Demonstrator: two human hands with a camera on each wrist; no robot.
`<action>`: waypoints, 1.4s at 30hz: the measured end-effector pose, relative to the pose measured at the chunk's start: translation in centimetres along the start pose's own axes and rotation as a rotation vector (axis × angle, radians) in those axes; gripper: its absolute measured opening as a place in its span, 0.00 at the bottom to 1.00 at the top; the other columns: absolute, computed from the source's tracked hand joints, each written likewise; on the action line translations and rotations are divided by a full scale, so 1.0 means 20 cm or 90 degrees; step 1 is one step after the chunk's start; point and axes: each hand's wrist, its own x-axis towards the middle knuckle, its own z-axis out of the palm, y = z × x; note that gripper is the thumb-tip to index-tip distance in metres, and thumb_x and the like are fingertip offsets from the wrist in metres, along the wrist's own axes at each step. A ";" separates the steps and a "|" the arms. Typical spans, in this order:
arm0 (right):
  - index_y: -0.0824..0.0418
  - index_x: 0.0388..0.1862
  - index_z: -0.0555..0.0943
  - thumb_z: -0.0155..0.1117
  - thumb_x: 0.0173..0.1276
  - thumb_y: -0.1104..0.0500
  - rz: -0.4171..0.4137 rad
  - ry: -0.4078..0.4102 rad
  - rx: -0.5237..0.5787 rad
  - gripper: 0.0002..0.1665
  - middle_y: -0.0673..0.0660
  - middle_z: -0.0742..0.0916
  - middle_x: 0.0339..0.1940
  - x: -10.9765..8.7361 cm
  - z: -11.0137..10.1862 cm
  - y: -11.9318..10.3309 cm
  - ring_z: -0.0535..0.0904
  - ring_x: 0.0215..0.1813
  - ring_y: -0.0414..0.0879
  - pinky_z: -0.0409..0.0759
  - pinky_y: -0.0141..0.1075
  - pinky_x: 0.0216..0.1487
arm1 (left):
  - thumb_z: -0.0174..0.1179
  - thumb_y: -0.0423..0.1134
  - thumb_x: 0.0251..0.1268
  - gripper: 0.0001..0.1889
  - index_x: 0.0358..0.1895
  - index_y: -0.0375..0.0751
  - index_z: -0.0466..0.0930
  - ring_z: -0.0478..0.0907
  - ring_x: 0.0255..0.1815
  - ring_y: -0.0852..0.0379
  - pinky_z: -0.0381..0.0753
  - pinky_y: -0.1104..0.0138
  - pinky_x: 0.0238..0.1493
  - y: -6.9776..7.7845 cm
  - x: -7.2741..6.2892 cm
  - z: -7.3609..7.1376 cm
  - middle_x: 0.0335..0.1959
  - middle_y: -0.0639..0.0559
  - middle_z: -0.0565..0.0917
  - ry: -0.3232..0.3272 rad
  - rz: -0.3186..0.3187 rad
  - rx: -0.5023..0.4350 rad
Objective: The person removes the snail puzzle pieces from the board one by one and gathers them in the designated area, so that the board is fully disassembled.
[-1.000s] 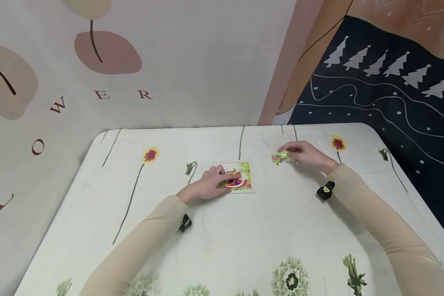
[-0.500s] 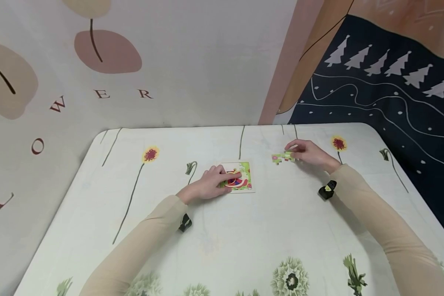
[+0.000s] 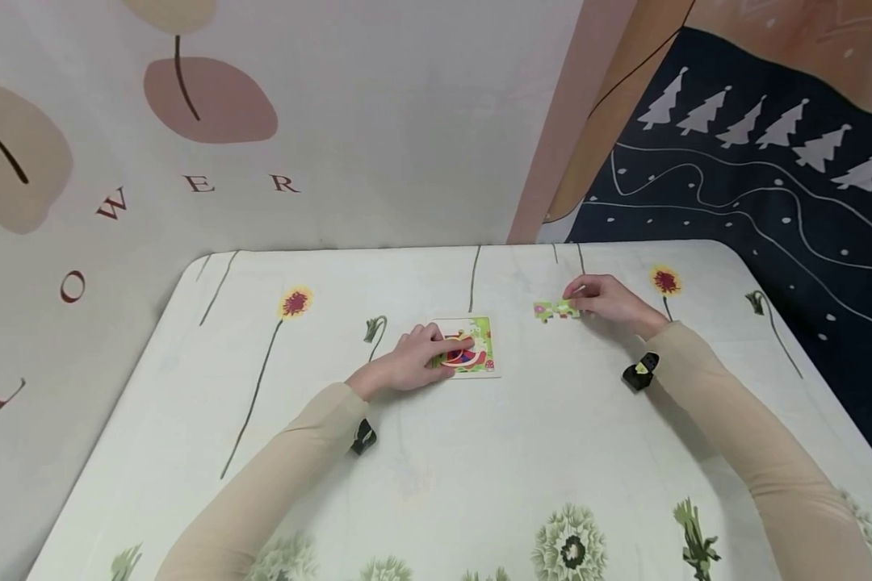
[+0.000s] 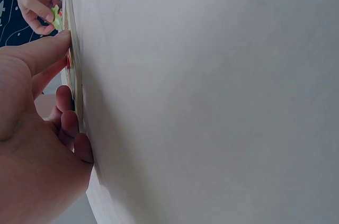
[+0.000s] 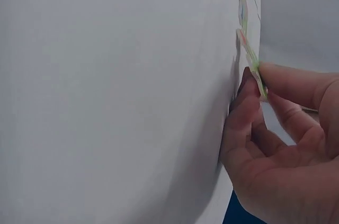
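A square puzzle board [image 3: 483, 327] with a red, white and green picture lies near the table's far middle. My left hand [image 3: 410, 359] rests on its left part, one straight finger pressing the picture from above. Seen in the left wrist view, other fingers [image 4: 66, 123] curl at the board's near end. To the board's right, my right hand [image 3: 606, 301] pinches a thin green jigsaw piece [image 5: 250, 52] between thumb and fingertips. That piece tilts up from the table. Another jigsaw piece [image 5: 242, 7] lies just beyond it, and the hand partly hides the held one.
A white flower-printed cloth [image 3: 436, 484] covers the table. Its far edge meets a pale wall hanging [image 3: 407, 145], and a dark hanging with white trees [image 3: 712, 177] stands at the right. Black wrist cameras [image 3: 363, 438] sit under both forearms.
My right hand has drawn slightly right, uncovering more of the green pieces at its fingertips. My left hand and the board have stayed put.
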 end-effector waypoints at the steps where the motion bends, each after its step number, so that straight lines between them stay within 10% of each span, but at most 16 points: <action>1: 0.67 0.52 0.79 0.59 0.74 0.61 0.001 0.004 -0.001 0.13 0.60 0.84 0.43 0.00 0.00 0.00 0.74 0.39 0.44 0.73 0.32 0.39 | 0.58 0.45 0.72 0.28 0.74 0.58 0.67 0.58 0.42 0.54 0.54 0.64 0.44 0.00 0.00 0.00 0.44 0.49 0.69 0.000 -0.001 0.001; 42: 0.68 0.49 0.81 0.57 0.74 0.65 -0.008 0.029 -0.093 0.10 0.63 0.81 0.44 0.03 0.05 -0.04 0.71 0.44 0.52 0.69 0.37 0.44 | 0.58 0.44 0.72 0.28 0.74 0.57 0.68 0.58 0.42 0.54 0.54 0.64 0.43 0.00 0.00 0.00 0.45 0.49 0.69 0.004 0.009 0.001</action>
